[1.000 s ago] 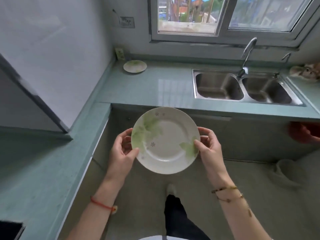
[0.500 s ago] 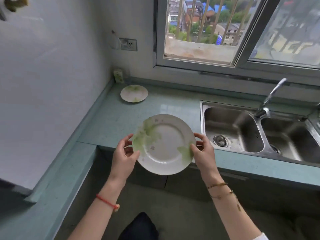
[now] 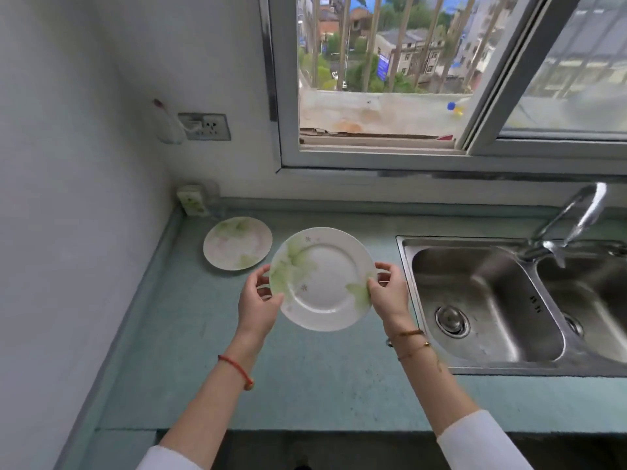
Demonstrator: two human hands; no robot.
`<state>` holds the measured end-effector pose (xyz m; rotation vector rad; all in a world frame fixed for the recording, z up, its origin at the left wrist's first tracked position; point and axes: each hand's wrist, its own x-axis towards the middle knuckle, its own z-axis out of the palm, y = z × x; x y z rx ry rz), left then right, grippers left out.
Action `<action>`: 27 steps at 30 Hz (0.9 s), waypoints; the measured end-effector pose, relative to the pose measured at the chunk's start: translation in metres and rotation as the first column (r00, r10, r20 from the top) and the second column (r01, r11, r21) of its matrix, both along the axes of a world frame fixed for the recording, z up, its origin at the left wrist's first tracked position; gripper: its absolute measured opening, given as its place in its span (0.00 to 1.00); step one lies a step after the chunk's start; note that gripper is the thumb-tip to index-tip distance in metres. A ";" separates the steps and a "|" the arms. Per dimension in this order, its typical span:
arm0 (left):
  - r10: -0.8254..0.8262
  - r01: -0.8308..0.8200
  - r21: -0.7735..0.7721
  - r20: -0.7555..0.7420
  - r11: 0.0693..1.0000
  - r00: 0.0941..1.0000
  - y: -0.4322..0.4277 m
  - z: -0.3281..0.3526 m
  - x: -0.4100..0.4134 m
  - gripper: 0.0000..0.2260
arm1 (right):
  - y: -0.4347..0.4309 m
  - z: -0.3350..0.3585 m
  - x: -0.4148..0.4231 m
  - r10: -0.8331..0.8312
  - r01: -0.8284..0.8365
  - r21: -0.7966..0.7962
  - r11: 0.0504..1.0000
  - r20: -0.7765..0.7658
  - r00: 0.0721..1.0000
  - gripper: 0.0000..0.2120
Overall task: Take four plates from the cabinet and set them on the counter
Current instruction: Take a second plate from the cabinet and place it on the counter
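Plate (image 3: 322,278), white with pale green leaf prints, is held over the counter (image 3: 322,378) by both hands, its face tilted up toward the person. The left hand (image 3: 258,303) grips the left rim, thumb on the face and fingers curled behind. The right hand (image 3: 390,296) grips the right rim the same way, thumb lying on a green leaf. The plate sits between the wall corner and the sink (image 3: 481,300); whether its lower edge touches the counter, I cannot tell.

A second plate (image 3: 237,243) of the same pattern lies flat on the counter near the back corner, just beside the held one, up and to its left. A red band (image 3: 237,366) circles the left wrist and thin bracelets (image 3: 409,340) the right. The faucet (image 3: 573,218) arches over the sink, under the open window (image 3: 373,79). A socket (image 3: 207,126) is set in the wall left of the window.
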<state>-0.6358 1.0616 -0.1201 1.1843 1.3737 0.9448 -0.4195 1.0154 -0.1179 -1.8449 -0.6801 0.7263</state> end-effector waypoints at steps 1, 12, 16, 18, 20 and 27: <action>0.001 -0.001 -0.013 -0.006 1.000 1.000 0.015 -0.005 0.005 0.25 | 0.013 -0.006 0.003 -0.011 0.012 -0.007 1.000 0.008 1.000 0.13; 0.008 -0.016 -0.129 -0.059 0.992 0.998 0.156 -0.093 0.048 0.26 | 0.139 -0.081 0.041 -0.032 0.036 -0.137 0.990 0.031 0.999 0.14; -0.018 0.005 -0.093 -0.141 0.996 0.990 0.192 -0.127 0.062 0.26 | 0.176 -0.109 0.056 -0.017 0.024 -0.168 0.985 0.039 0.999 0.16; -0.024 0.010 -0.084 -0.160 0.996 0.987 0.204 -0.139 0.069 0.27 | 0.190 -0.121 0.064 -0.010 0.019 -0.189 0.982 0.052 0.999 0.17; -0.035 0.019 -0.089 -0.179 0.996 0.983 0.212 -0.147 0.076 0.26 | 0.201 -0.132 0.071 -0.005 0.019 -0.211 0.977 0.067 0.998 0.17; -0.071 0.044 -0.127 -0.221 0.991 0.973 0.224 -0.170 0.087 0.28 | 0.214 -0.163 0.083 0.016 0.017 -0.297 0.955 0.110 0.994 0.18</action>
